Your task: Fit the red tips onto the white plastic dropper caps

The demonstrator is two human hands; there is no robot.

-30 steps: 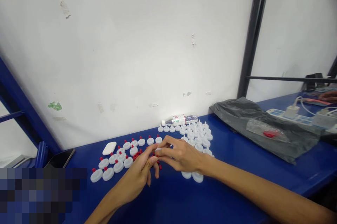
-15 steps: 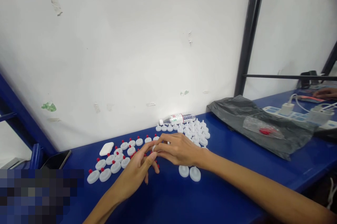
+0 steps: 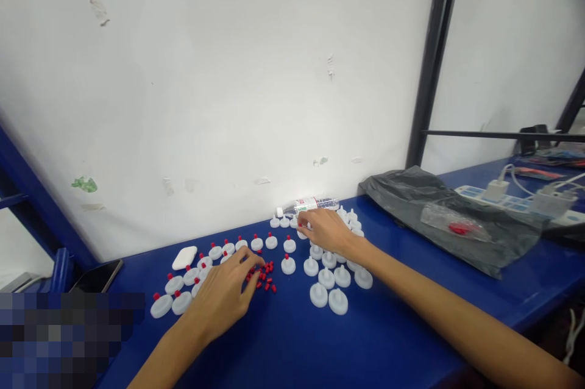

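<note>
My left hand (image 3: 228, 285) hovers at a pile of small red caps (image 3: 267, 276), thumb and forefinger apart. No cap can be made out between them. Farther back, my right hand (image 3: 323, 229) has its fingers round a white round lid with a red-capped spout (image 3: 301, 234), close to the table and partly hidden by the fingers. Left of the pile stand several white lids with red caps on their spouts (image 3: 183, 302). Several white lids with bare spouts (image 3: 326, 279) stand under and in front of my right forearm.
A clear plastic bottle (image 3: 315, 203) lies along the wall. On the right are a dark grey plastic bag (image 3: 411, 206), a clear bag with red bits (image 3: 452, 224) and a power strip (image 3: 479, 194). A white rounded case (image 3: 184, 258) and a phone (image 3: 98, 278) lie left.
My hands have come apart. The right one has moved back and right with a red-capped lid; the left one has moved slightly left and down, beside the red caps.
</note>
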